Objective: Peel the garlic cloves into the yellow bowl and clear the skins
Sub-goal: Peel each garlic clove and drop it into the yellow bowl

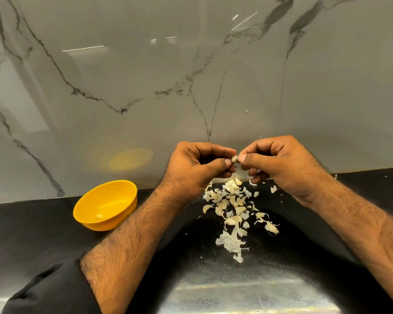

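1. Left hand [197, 168] and right hand [279, 165] meet above the black counter [43, 234], fingers curled, both pinching one garlic clove [234, 158] between thumb and fingertips.
2. Held clove sits up off the counter, just in front of the marble backsplash [145, 75].
3. Pile of cloves and skins [232, 207] lies on the counter right under the hands, spread toward the viewer; loose papery skin [230, 242] at the near end.
4. Yellow bowl [106, 205] sits left of the pile, near the left forearm, against the backsplash edge; one small pale piece [99, 215] inside, looks like a peeled clove.
5. Left forearm crosses between bowl and pile.
6. Black sleeve [48, 288] at lower left.
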### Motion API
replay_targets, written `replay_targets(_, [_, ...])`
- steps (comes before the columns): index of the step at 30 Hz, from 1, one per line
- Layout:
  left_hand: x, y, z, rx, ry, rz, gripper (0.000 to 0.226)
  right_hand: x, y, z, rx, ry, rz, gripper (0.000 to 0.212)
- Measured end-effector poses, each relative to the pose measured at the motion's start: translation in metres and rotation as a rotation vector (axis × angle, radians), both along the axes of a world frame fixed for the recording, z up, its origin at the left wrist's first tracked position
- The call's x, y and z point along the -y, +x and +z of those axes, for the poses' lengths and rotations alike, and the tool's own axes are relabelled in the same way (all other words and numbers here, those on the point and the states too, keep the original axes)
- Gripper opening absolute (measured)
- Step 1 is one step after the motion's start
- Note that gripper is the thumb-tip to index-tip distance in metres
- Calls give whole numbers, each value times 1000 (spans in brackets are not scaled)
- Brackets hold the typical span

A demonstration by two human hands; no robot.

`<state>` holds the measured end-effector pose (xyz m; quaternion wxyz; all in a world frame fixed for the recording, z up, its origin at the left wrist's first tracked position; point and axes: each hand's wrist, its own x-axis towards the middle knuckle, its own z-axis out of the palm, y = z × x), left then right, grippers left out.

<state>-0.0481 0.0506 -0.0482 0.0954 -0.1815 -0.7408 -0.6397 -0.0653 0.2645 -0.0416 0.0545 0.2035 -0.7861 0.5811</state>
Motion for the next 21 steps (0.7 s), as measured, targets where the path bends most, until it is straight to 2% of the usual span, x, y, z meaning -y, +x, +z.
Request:
replay_targets(5, [-1,1,1,-93,-133,65,17,0,-1,1,50,-6,18,9])
replay_targets(11, [0,0,2,-134,-268,109,15,1,-2,0,14,120,15,10])
replay_targets(21, [-1,3,3,-22,-163,-6,19,0,0,0,-104,241,48,14])
